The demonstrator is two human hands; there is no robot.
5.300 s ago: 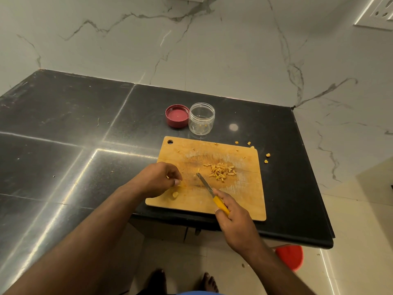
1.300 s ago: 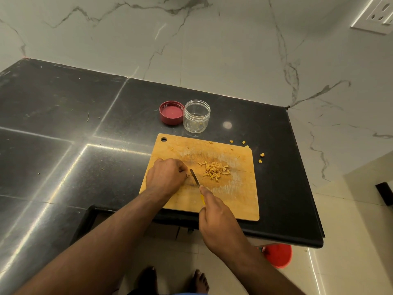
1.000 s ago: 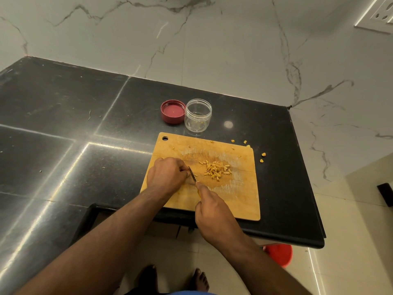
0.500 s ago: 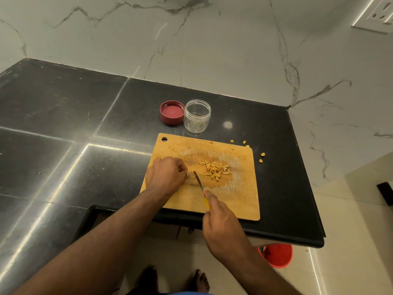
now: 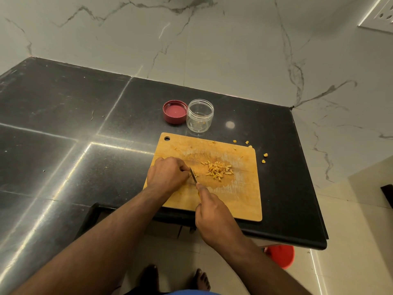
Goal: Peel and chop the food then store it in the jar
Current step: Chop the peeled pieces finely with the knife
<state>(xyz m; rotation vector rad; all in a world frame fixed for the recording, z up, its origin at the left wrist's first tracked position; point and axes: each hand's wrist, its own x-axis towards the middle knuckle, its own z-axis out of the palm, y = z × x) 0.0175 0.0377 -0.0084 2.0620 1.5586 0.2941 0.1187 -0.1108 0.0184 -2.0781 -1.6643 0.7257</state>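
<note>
Pile of chopped food [image 5: 218,170] lies mid cutting board [image 5: 238,199]. Left hand [image 5: 167,175] curled beside it, held piece hidden. Right hand [image 5: 214,216] grips knife [image 5: 193,176]. Open jar [image 5: 200,115], red lid [image 5: 174,111] behind board on black desk [image 5: 63,116].

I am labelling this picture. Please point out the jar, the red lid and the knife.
jar [image 5: 200,116]: head view, on its clear side wall.
red lid [image 5: 175,111]: head view, on its inner face.
knife [image 5: 193,176]: head view, on the bare blade.
</note>
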